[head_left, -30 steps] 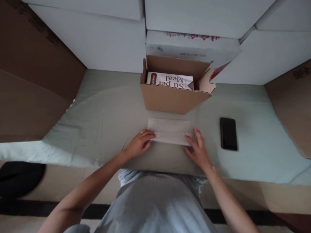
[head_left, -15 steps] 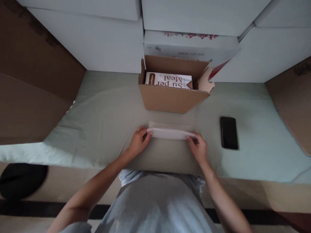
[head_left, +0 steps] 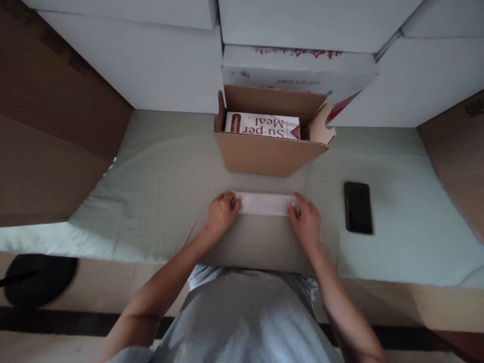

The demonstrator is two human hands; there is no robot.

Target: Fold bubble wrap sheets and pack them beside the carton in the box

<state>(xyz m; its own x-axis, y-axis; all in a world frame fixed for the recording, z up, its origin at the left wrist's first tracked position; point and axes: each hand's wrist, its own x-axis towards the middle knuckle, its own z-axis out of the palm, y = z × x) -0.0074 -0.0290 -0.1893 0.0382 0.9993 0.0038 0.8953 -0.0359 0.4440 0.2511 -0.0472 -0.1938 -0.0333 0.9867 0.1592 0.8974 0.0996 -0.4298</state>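
Note:
A folded white strip (head_left: pixel 264 203), thin and slightly see-through like plastic film, lies lengthwise in front of me on the pale green cloth. My left hand (head_left: pixel 223 210) pinches its left end between thumb and curled fingers. At the opposite end, my right hand (head_left: pixel 304 217) grips it the same way, with the index finger along the far corner. Just beyond the strip stands an open brown cardboard box (head_left: pixel 270 154). Inside the box is a white carton (head_left: pixel 262 125) with "Su-per Meal" printed on it, upside down from my side.
A black phone (head_left: pixel 358 207) lies to the right of my right hand. White boxes (head_left: pixel 170 65) are stacked along the back. Large brown cartons stand at the left (head_left: pixel 49 126) and right (head_left: pixel 457 156). A round black base (head_left: pixel 38 280) is on the floor at lower left.
The see-through layer that lay flat behind the strip is now folded in, leaving one compact band. Both hands have shifted slightly, with their fingers curled more tightly over the ends.

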